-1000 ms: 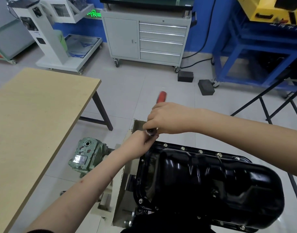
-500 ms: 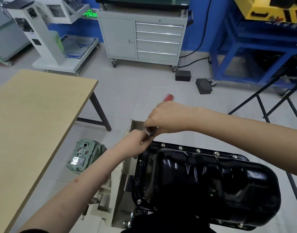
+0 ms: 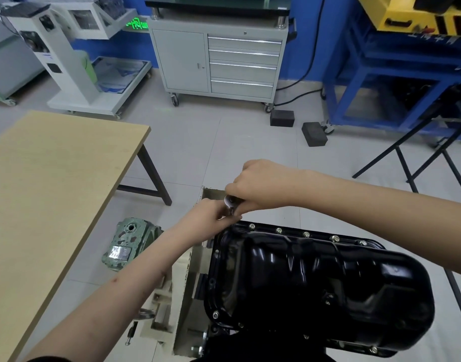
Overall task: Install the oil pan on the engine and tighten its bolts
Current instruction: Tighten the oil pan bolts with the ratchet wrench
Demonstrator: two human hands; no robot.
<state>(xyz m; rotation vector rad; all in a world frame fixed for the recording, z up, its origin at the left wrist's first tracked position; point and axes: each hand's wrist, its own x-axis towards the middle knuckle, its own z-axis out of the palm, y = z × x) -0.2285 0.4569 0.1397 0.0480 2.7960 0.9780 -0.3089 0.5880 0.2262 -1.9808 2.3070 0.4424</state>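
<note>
Bright, even light — glare on oil pan (image 3: 315, 278).

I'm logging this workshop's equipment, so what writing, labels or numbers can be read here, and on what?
Nothing is legible.
Green lit sign behind the white machine: glowing characters, blurred.
Nameplate on the green gearbox: too small and glared.
Markings on the blue frame: unreadable.

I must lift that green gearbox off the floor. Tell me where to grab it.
Come from above and clasp the gearbox by its two long flanks. It lies top up beside the table leg, with bare floor around it; its far end is bulky and rounded.
</note>
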